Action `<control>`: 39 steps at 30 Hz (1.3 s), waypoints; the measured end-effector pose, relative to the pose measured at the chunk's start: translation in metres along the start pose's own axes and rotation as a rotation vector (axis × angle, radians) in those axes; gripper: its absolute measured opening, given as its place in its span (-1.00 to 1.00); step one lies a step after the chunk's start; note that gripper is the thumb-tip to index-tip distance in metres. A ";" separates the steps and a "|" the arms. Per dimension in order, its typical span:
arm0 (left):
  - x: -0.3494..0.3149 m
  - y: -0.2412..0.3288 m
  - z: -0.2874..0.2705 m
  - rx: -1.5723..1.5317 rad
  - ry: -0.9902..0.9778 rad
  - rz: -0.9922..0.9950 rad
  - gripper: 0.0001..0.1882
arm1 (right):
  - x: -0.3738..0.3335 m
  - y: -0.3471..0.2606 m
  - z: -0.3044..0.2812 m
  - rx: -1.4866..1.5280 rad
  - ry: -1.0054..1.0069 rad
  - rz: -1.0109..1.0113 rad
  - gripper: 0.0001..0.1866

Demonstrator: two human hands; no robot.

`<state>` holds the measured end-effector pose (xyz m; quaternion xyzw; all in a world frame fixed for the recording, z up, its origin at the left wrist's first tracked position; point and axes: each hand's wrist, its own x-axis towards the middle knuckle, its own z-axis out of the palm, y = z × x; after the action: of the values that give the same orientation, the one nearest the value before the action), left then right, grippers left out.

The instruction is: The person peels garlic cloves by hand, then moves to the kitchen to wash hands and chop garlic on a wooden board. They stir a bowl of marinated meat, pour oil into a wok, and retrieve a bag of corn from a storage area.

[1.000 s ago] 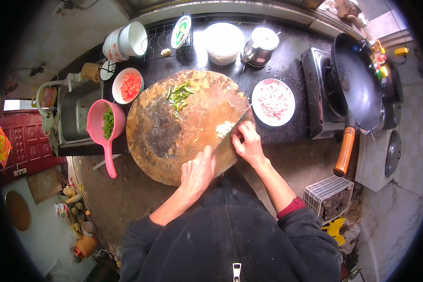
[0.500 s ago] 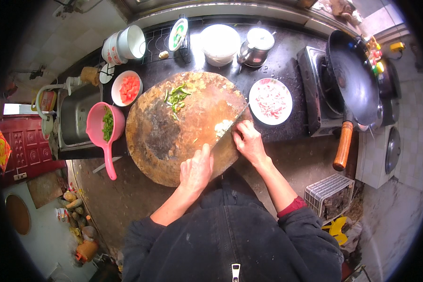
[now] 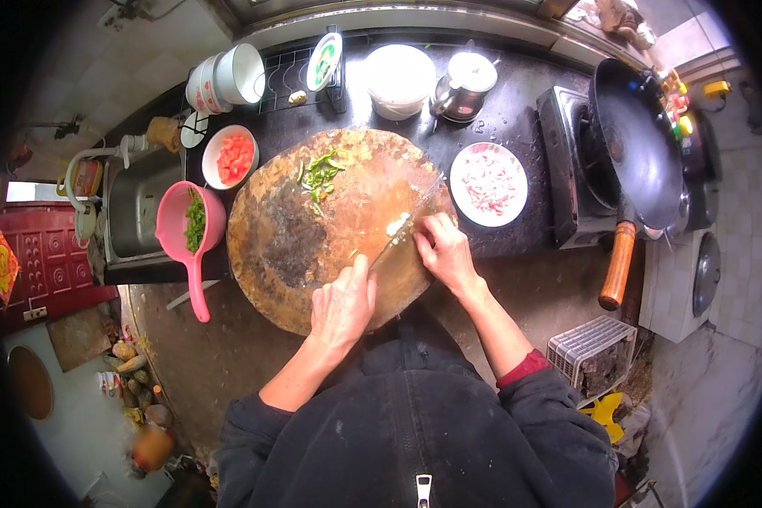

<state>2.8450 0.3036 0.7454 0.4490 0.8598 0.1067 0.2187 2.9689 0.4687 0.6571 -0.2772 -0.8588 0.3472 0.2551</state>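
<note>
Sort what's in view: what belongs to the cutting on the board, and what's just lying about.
In the cutting: knife, held by the left hand; right hand, close by the blade; board; white bits beside the blade; probably the cut greens too.

Lying about, it seems: wok; crate; white tub; metal pot; stacked bowls.

Down and forward stared the head-worn left fisheye, close in, right over the dark jacket (image 3: 372, 423), with the round chopping board (image 3: 356, 203) near mid-view! And what a sweep: red door (image 3: 55, 262) far left, black wok (image 3: 643, 148) out right, edges bending toward the rim!
</note>
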 end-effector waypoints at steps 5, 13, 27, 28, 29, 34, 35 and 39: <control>0.004 0.000 0.005 0.028 -0.006 -0.016 -0.77 | 0.005 -0.001 0.002 -0.057 -0.036 0.081 -0.75; 0.001 -0.015 0.000 0.072 0.014 -0.033 -0.79 | 0.006 -0.007 0.003 -0.065 -0.031 0.024 -0.83; -0.003 -0.006 0.002 -0.014 0.091 0.009 -0.77 | 0.001 0.001 0.010 -0.059 0.040 -0.021 -0.89; -0.003 -0.007 0.002 -0.023 0.031 0.010 -0.77 | 0.001 0.001 0.010 -0.074 0.043 -0.026 -0.89; -0.004 -0.006 0.002 -0.019 0.025 0.009 -0.77 | 0.000 0.002 0.011 -0.079 0.051 -0.030 -0.89; -0.004 -0.006 0.005 -0.068 0.047 0.020 -0.76 | 0.000 0.002 0.013 -0.027 0.085 0.001 -0.89; -0.004 -0.005 0.005 -0.048 0.014 0.005 -0.76 | 0.000 0.002 0.013 -0.021 0.094 -0.005 -0.89; -0.002 -0.005 0.005 -0.025 -0.007 0.005 -0.77 | -0.001 0.002 0.013 -0.040 0.093 0.027 -0.89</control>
<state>2.8446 0.2992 0.7396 0.4486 0.8565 0.1164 0.2272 2.9625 0.4635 0.6474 -0.3094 -0.8490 0.3202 0.2846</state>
